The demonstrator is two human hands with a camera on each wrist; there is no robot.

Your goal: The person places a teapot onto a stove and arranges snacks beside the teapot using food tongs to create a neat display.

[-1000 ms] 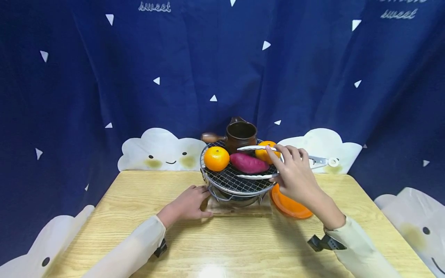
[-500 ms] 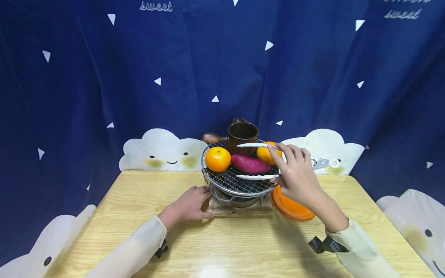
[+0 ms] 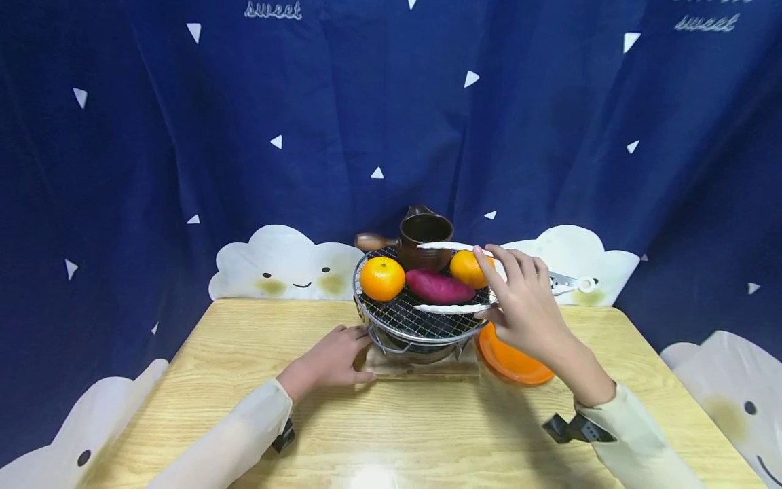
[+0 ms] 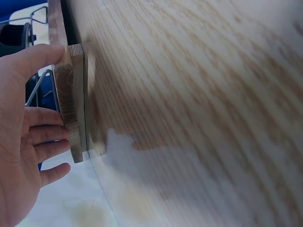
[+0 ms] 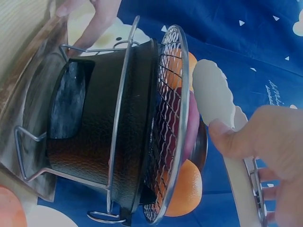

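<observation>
My right hand [image 3: 525,305] holds white-tipped tongs [image 3: 452,309], thumb on one arm and fingers on the other. The tong arms are spread apart above the round wire grill [image 3: 421,326]. On the mesh, a purple sweet potato [image 3: 438,286] lies between an orange [image 3: 382,278] on the left and another orange [image 3: 469,269] on the right, partly behind the tongs. A brown side-handled pot [image 3: 421,238] stands at the back. My left hand [image 3: 332,360] grips the left end of the wooden board [image 4: 66,90] under the black stove [image 5: 102,109], thumb at its near edge.
An orange plate [image 3: 516,360] lies on the wood-grain table [image 3: 391,428], right of the stove and below my right forearm. A dark blue curtain [image 3: 379,115] hangs behind, with white cloud cutouts [image 3: 287,265] along the table's edges.
The tongs have spread a little wider, their far arm rising away from the sweet potato. My left hand, the food and the pot have stayed in place.
</observation>
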